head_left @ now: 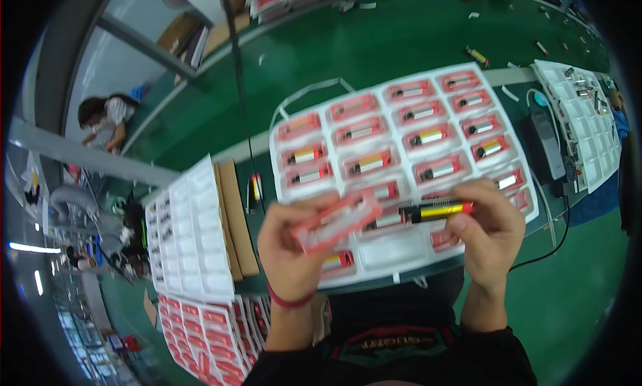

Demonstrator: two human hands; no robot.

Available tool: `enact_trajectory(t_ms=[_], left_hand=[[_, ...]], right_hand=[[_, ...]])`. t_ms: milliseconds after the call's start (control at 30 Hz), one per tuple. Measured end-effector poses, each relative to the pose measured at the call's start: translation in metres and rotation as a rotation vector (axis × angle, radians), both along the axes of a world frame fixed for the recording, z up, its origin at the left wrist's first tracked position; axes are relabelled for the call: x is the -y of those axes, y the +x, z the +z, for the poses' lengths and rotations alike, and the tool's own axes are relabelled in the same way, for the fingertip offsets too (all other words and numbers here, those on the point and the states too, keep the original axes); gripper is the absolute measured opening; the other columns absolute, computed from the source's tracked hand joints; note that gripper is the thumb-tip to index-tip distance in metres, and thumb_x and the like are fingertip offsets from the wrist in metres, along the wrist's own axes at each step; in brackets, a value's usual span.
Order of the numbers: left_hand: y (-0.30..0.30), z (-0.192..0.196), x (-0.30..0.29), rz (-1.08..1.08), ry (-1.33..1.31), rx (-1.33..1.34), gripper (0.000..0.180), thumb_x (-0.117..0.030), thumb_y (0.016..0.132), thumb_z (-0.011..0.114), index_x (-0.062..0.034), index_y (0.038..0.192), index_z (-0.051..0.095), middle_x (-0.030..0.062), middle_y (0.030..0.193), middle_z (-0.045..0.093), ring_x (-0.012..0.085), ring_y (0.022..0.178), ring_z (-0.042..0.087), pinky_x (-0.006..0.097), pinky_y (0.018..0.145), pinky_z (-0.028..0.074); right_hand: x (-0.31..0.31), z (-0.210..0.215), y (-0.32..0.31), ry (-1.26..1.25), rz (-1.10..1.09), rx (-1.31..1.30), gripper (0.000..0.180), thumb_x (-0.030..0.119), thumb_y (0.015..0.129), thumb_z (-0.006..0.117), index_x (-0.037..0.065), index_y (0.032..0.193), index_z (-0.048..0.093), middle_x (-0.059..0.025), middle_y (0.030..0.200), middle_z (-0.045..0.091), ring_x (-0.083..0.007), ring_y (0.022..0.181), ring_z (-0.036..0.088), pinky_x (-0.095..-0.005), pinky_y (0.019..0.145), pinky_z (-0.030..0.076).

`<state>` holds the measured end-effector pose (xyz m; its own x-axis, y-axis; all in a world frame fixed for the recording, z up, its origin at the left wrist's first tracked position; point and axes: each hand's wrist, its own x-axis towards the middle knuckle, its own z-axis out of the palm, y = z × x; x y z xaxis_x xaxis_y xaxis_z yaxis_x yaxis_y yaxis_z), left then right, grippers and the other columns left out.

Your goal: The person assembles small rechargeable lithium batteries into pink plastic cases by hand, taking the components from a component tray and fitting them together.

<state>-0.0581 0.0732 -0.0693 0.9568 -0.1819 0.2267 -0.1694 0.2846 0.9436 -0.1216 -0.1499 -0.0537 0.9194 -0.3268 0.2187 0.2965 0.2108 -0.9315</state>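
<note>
"What did you have in your hands just then?"

"My left hand (291, 242) was closed around a red card sleeve (336, 220), thumb on its face, tilted up so its open end met the other piece. My right hand (488, 233) pinched a black-and-yellow stick with a red tip (438, 211) between thumb and fingertips, level, pointing at the sleeve."

"Were they touching?"

"I couldn't tell; they were just beside each other, raised above the white tray (401, 249)."

"And beyond?"

"The tray's pockets mostly held finished red packs. An empty white tray (190, 232) lay to my left, a black box with a cable (545, 148) to my right."
</note>
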Motion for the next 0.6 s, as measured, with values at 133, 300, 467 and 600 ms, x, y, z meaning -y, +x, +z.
enact_trajectory(t_ms=[133,300,467,600], left_hand=[[0.010,0.007,0.011,-0.064,-0.161,0.013,0.036,0.006,0.075,0.068,-0.0005,0.104,0.046,0.0238,0.121,0.056,0.0451,0.109,0.057,0.054,0.093,0.050],[0.007,-0.004,0.009,-0.108,-0.122,0.033,0.038,0.000,0.077,0.072,-0.0010,0.106,0.048,0.0260,0.123,0.055,0.0445,0.110,0.057,0.053,0.094,0.049],[-0.002,-0.003,0.017,-0.172,-0.209,-0.014,0.040,0.018,0.071,0.061,0.0019,0.106,0.049,0.0279,0.122,0.055,0.0295,0.116,0.056,0.036,0.095,0.049],[-0.004,-0.008,0.018,-0.197,-0.204,-0.010,0.037,0.016,0.075,0.062,0.0026,0.107,0.049,0.0273,0.122,0.055,0.0290,0.115,0.057,0.036,0.095,0.050]], right_hand=[[-0.021,0.009,0.009,0.048,-0.033,0.086,0.033,-0.008,0.076,0.070,-0.008,0.107,0.058,-0.0133,0.094,0.063,-0.0088,0.067,0.057,-0.0201,0.060,0.046],[-0.040,0.010,0.019,-0.133,-0.008,0.144,0.036,-0.008,0.074,0.073,-0.006,0.107,0.060,-0.0104,0.090,0.065,-0.0033,0.059,0.054,-0.0172,0.052,0.040],[-0.051,0.005,0.019,-0.280,-0.076,0.082,0.034,-0.001,0.074,0.076,-0.002,0.105,0.063,-0.0044,0.083,0.065,-0.0015,0.052,0.051,-0.0163,0.046,0.036],[-0.056,-0.001,0.019,-0.279,-0.092,0.047,0.033,0.001,0.075,0.076,-0.002,0.105,0.063,-0.0011,0.073,0.062,-0.0009,0.051,0.047,-0.0165,0.045,0.034]])
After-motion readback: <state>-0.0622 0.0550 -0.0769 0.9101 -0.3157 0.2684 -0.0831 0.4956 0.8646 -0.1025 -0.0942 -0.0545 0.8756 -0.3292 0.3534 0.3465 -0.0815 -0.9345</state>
